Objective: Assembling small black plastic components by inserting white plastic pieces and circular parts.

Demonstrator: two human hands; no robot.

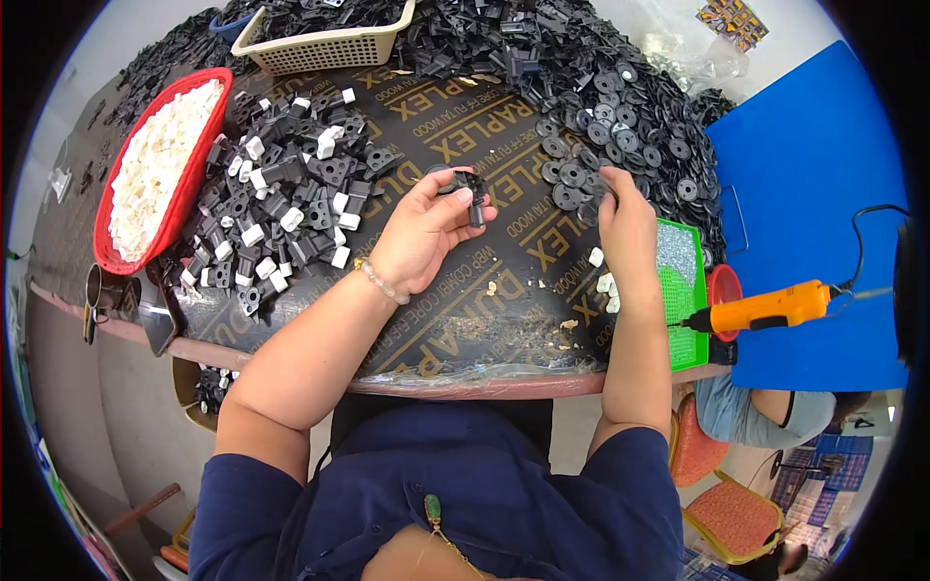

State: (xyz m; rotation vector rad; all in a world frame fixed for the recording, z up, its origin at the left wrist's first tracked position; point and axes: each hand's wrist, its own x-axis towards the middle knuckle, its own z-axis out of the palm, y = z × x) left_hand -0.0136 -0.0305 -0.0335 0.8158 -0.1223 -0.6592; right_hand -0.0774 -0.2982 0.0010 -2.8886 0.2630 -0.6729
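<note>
Over the middle of the table, my left hand (pixel 426 225) is closed round a small black plastic part (pixel 472 190), pinched between thumb and fingers with a stem pointing down. To the right, my right hand (pixel 630 221) reaches in at the near edge of a heap of black discs (pixel 625 136), each with a hole in its middle. Its fingers are curled, and the fingertips meet the discs; what they grip is hidden. Several finished-looking black pieces with white caps (pixel 291 219) lie heaped to the left of my left hand.
A red basket of white pieces (pixel 165 174) stands at the left. Behind is a beige basket (pixel 329 53) among black parts. At right are a green tray of small metal pieces (pixel 681 257), an orange electric screwdriver (pixel 770 308), a red bowl (pixel 724 289) and a blue board (pixel 814 213).
</note>
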